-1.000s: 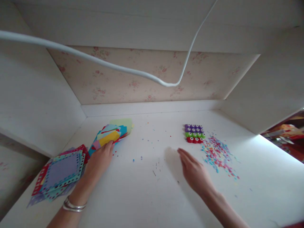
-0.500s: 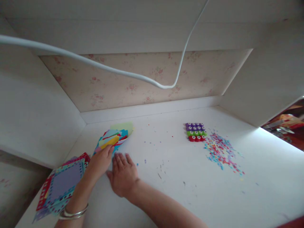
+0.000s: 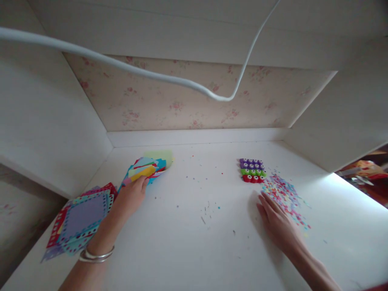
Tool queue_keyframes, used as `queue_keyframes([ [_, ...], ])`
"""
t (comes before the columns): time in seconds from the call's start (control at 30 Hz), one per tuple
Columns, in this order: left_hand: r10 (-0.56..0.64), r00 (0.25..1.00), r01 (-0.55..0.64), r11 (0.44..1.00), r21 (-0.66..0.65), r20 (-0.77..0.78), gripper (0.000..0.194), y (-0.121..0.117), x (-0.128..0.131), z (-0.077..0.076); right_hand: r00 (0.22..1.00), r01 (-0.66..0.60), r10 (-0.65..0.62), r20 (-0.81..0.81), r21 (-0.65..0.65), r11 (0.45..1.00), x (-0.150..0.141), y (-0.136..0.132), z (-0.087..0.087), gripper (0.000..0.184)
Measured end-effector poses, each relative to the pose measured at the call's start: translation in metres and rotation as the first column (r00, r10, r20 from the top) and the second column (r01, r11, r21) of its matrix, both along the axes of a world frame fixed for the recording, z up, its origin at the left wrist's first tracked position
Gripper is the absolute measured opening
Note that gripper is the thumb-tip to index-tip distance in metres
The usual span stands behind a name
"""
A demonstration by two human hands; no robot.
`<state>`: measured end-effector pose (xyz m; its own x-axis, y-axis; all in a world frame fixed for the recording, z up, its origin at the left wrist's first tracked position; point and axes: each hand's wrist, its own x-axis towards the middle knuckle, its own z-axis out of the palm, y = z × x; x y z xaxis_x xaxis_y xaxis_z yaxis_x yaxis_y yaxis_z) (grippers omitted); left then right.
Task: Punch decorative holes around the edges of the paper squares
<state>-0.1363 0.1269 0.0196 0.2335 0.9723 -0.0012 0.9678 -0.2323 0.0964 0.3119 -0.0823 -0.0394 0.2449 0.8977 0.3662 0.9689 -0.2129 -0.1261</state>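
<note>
Colourful paper scraps (image 3: pixel 144 171) lie in a loose pile at the left, partly over a pale green sheet (image 3: pixel 163 155). My left hand (image 3: pixel 131 198), with silver bangles on its wrist, is closed at the near edge of this pile; its fingers are partly hidden. At the right, my right hand (image 3: pixel 277 220) has its fingers stretched out and holds nothing. Its fingertips are beside a spread of small paper confetti (image 3: pixel 283 192). Just beyond them stand several purple, green and red craft punches (image 3: pixel 253 171) in tight rows.
A stack of hole-punched coloured paper sheets (image 3: pixel 86 214) lies at the left edge of the white desk (image 3: pixel 182 250). Dark specks and stray confetti dot the middle. White side panels flank the desk, and a white cable (image 3: pixel 169 79) hangs in front overhead.
My right hand has moved from beside the paper scraps across to the confetti at the right. Some bits near the middle have shifted. My left hand remains at the scraps.
</note>
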Motion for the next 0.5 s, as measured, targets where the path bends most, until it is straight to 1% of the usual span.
queue_keyframes([
  [0.1,-0.031,0.999,0.031,0.999,0.005,-0.011,0.04,-0.007,0.005,0.002,0.998,-0.042,0.045,-0.051,0.057,0.997,-0.009,0.015,0.023,0.049],
  [0.17,-0.073,0.997,0.073,0.997,0.007,-0.012,0.039,-0.012,0.008,0.001,0.994,-0.076,0.081,-0.075,0.066,0.995,-0.016,0.03,0.036,0.049],
  [0.23,-0.137,0.991,0.137,0.99,0.01,-0.009,0.036,-0.015,0.009,-0.002,0.993,-0.088,0.09,-0.072,0.032,0.996,-0.017,0.044,0.043,0.052],
  [0.27,-0.173,0.985,0.174,0.985,0.016,-0.007,0.036,-0.016,0.009,-0.004,0.996,-0.069,0.07,-0.062,0.005,0.998,-0.014,0.05,0.044,0.054],
  [0.33,-0.225,0.974,0.226,0.972,0.06,-0.018,0.036,-0.017,0.012,-0.008,0.999,0.009,-0.012,-0.038,-0.06,0.998,-0.005,0.056,0.045,0.06],
  [0.4,-0.226,0.973,0.229,0.964,0.136,-0.039,0.036,-0.02,0.021,-0.01,0.991,0.124,-0.128,-0.034,-0.096,0.988,0.01,0.057,0.045,0.062],
  [0.47,-0.229,0.973,0.229,0.951,0.205,-0.026,0.037,-0.026,0.042,-0.011,0.969,0.214,-0.221,-0.109,-0.075,0.974,0.028,0.057,0.047,0.062],
  [0.5,-0.27,0.963,0.262,0.941,0.216,0.007,0.036,-0.031,0.057,-0.011,0.952,0.238,-0.243,-0.189,-0.045,0.97,0.037,0.059,0.048,0.06],
])
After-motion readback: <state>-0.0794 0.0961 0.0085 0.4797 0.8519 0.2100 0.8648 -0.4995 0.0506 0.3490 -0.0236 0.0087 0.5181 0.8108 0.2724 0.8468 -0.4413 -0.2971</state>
